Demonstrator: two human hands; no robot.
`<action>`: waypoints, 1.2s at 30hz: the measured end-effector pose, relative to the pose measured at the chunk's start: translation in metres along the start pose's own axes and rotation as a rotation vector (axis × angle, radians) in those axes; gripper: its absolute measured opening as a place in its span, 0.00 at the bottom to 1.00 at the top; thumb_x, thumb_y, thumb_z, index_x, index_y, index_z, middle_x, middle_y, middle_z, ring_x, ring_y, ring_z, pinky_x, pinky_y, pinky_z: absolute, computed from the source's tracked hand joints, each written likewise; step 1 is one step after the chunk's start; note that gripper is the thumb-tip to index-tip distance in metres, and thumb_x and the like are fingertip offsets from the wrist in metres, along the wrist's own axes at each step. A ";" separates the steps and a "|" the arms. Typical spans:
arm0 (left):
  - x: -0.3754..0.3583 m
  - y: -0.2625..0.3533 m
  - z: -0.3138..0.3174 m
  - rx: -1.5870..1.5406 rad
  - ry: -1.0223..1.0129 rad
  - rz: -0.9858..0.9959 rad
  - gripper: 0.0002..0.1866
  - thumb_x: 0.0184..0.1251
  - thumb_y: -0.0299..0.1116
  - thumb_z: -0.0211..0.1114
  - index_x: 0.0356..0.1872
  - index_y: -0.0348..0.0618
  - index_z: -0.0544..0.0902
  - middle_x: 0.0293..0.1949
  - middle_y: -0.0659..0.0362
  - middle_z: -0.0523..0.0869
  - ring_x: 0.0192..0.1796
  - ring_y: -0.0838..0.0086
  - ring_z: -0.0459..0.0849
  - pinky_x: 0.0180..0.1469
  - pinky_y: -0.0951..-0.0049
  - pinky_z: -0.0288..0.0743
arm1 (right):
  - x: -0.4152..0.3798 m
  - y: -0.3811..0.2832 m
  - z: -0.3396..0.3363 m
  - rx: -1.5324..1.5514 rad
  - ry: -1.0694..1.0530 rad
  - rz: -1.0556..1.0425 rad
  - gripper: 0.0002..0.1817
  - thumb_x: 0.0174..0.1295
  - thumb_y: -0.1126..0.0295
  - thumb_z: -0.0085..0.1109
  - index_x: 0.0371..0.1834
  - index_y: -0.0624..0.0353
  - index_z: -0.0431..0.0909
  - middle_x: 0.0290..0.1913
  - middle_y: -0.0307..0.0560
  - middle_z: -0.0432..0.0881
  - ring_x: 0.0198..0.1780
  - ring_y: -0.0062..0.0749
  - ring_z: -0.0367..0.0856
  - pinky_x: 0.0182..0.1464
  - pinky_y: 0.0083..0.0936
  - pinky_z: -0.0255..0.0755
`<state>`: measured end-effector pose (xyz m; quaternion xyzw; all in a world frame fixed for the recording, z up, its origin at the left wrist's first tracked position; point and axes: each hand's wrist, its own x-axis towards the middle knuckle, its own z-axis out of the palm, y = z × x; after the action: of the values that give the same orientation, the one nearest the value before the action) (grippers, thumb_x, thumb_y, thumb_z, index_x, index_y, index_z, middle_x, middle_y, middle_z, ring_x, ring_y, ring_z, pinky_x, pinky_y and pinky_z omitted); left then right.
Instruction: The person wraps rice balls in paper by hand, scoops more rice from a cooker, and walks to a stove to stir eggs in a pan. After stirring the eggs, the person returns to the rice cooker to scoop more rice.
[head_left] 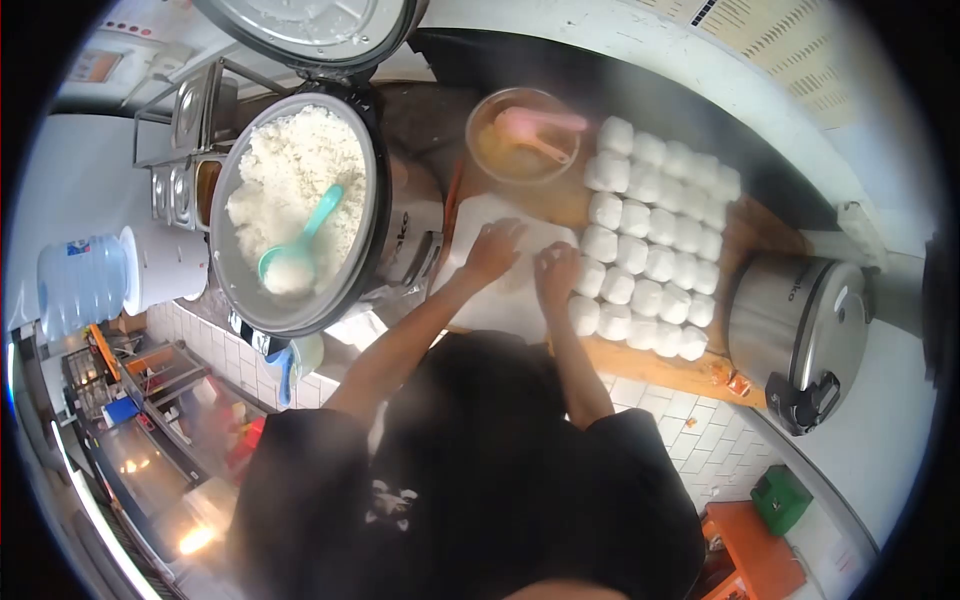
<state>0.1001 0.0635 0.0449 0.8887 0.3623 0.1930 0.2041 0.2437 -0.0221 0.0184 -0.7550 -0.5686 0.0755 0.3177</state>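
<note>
White paper [470,222] lies on the wooden counter in front of me. My left hand [495,250] rests on its upper part, fingers extended and slightly apart. Beside it, my right hand [557,272] is on the paper's right edge with its fingers curled; whether it holds anything is hidden. Just right of it stand rows of several white wrapped bundles [660,262]. To the left is a large open cooker of white rice [310,150], with a turquoise scoop [318,222] in the rice. A clear bowl [482,165] holding a pink utensil [540,122] sits beyond my hands.
A closed steel cooker [775,310] stands at the right end of the counter. The rice cooker's raised lid [320,35] is at the top left. Metal containers [180,190] and a large water bottle [85,280] are at the far left. A blue-handled jug [300,360] is below the rice cooker.
</note>
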 end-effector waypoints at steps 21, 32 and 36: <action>-0.036 -0.045 -0.014 0.100 -0.277 -0.420 0.07 0.62 0.25 0.57 0.37 0.33 0.81 0.39 0.41 0.82 0.45 0.48 0.83 0.50 0.55 0.76 | 0.035 0.039 -0.020 0.286 -0.714 0.394 0.22 0.46 0.63 0.75 0.44 0.59 0.80 0.34 0.47 0.81 0.35 0.32 0.80 0.38 0.25 0.74; -0.141 -0.065 0.037 -0.313 -0.060 -0.696 0.36 0.50 0.49 0.72 0.50 0.25 0.78 0.49 0.37 0.82 0.54 0.50 0.82 0.58 0.63 0.74 | -0.042 0.044 -0.018 0.205 -0.821 0.500 0.37 0.43 0.51 0.74 0.48 0.71 0.78 0.35 0.62 0.84 0.41 0.47 0.84 0.46 0.37 0.76; -0.154 -0.055 0.008 -0.243 -0.523 -0.733 0.36 0.47 0.48 0.75 0.51 0.27 0.79 0.49 0.38 0.83 0.54 0.52 0.82 0.57 0.64 0.74 | -0.061 0.055 -0.012 0.097 -0.947 0.208 0.34 0.42 0.49 0.73 0.41 0.70 0.79 0.35 0.64 0.84 0.41 0.49 0.83 0.46 0.36 0.76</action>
<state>-0.0290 -0.0131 -0.0197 0.6907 0.5633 -0.0815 0.4461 0.2732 -0.0905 -0.0187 -0.6750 -0.5678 0.4686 0.0499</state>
